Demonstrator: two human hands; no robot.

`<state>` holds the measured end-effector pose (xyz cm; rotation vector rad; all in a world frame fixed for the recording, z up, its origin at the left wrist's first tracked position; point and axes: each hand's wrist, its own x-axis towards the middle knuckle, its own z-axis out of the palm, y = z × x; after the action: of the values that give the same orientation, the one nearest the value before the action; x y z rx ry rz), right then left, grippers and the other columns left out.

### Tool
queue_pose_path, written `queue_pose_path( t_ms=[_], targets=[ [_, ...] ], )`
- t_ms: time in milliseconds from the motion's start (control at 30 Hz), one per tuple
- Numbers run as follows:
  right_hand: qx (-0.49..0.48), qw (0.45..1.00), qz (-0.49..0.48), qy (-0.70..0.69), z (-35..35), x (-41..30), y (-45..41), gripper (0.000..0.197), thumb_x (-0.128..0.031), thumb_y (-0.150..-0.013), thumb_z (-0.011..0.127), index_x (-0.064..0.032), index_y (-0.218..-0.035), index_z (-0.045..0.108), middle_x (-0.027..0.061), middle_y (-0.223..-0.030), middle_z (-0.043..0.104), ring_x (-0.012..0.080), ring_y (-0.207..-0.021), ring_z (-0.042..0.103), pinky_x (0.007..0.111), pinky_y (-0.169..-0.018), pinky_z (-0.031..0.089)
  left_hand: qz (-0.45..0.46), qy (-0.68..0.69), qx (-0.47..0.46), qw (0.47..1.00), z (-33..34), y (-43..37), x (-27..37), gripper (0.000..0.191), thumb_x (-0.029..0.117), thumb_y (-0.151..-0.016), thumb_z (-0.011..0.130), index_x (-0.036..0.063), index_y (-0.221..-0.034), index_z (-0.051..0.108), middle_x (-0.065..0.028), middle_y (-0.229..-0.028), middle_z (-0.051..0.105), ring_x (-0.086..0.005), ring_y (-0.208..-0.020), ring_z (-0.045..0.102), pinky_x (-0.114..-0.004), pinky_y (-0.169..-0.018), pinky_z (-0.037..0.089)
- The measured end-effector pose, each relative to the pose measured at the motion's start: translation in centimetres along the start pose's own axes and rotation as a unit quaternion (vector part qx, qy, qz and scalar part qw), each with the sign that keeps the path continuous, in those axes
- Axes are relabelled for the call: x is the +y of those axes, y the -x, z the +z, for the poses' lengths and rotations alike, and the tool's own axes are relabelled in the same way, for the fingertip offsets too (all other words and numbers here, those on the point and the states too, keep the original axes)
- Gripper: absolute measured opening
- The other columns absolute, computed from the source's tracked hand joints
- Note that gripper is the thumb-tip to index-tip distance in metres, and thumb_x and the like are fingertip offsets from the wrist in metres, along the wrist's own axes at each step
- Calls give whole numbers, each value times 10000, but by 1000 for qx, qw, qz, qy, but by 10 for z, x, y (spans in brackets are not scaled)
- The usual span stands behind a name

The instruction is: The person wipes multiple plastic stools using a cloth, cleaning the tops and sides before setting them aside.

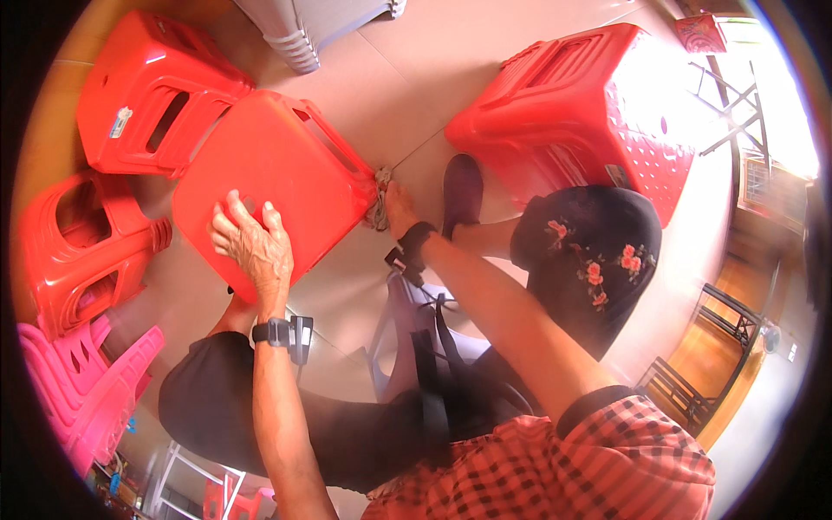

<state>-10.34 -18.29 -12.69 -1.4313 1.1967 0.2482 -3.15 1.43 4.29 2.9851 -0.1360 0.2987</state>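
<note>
A red plastic stool is right in front of me, its smooth square seat turned up towards me. My left hand lies on that seat with the fingers apart, close to a small round hole. At the stool's right edge, my right hand holds a crumpled, greyish cloth rag against the side. Part of the rag is hidden behind the fingers. Each wrist bears a dark strap with a small device.
Stacked red plastic stools stand at the right beside my knee. More red stools are at the left, above pink plastic chairs. Grey stacked plastic furniture stands ahead. Dark metal frames lie far right.
</note>
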Motion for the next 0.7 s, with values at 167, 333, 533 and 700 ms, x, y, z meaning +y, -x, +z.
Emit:
queue_pose_path(
  t_ms=[167,333,533,700],
  targets=[
    [101,968,-231,-15,17,22,29,540,-413,-938,409,88,-1050,574,285,-1054,631,416,-1032,599,464,-876,451,12,9,37,999,3,-6,8,574,356,-891,610,65,-1359,452,-258,-1353,420,-438,-1223,389,-567,-1004,324],
    [62,994,17,-86,0,-65,92,496,-406,-891,485,45,-1067,595,265,-1069,629,386,-1000,603,447,-835,463,-10,-1,32,999,4,-2,-2,557,362,-899,604,65,-1347,458,-261,-1359,425,-463,-1229,389,-575,-1000,331],
    [-12,956,-261,136,-31,-136,142,448,-369,-898,517,24,-1110,563,279,-1048,639,438,-996,613,480,-867,480,2,2,53,999,9,-1,-7,540,364,-900,610,67,-1331,481,-276,-1334,449,-471,-1206,411,-586,-995,337],
    [-163,925,-299,168,-31,-152,106,457,-398,-892,531,17,-1065,607,264,-1001,665,400,-974,645,448,-861,501,-9,-12,46,999,8,0,-10,543,392,-912,580,83,-1345,475,-254,-1345,439,-448,-1217,403,-575,-991,339]
  ],
)
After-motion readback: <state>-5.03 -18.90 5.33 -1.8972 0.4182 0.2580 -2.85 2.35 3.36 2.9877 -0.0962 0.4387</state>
